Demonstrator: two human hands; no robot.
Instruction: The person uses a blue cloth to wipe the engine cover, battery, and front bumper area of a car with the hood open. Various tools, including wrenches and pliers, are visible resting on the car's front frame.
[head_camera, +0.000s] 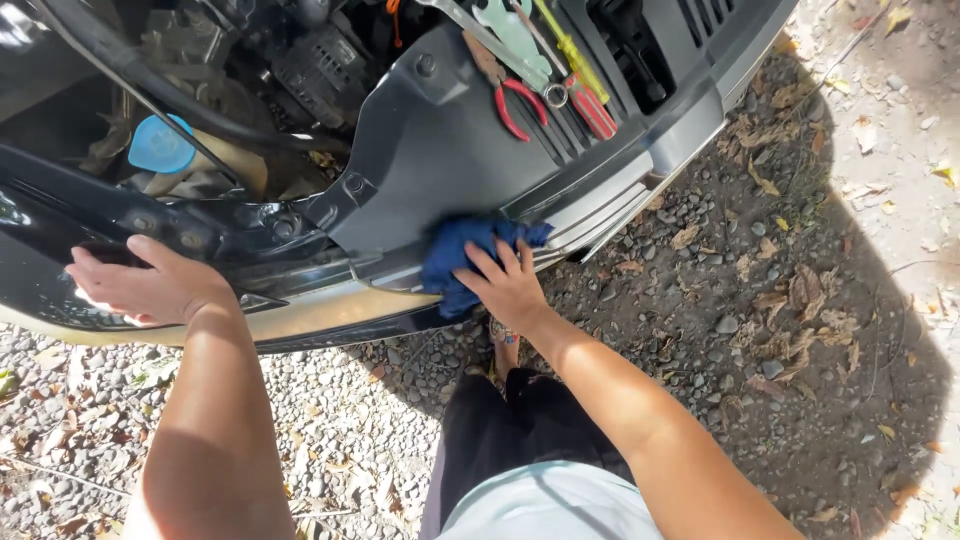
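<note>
The right hand (510, 285) presses a crumpled dark blue cloth (463, 255) against the shiny front edge of the black car's bumper (300, 315) — fingers spread flat on the cloth, not curled round it. The left hand (145, 285) lies open and flat on the bumper, holding nothing. Red-handled pliers (520, 105) rest higher up on the black plastic cover (430, 150) — well apart from both hands.
</note>
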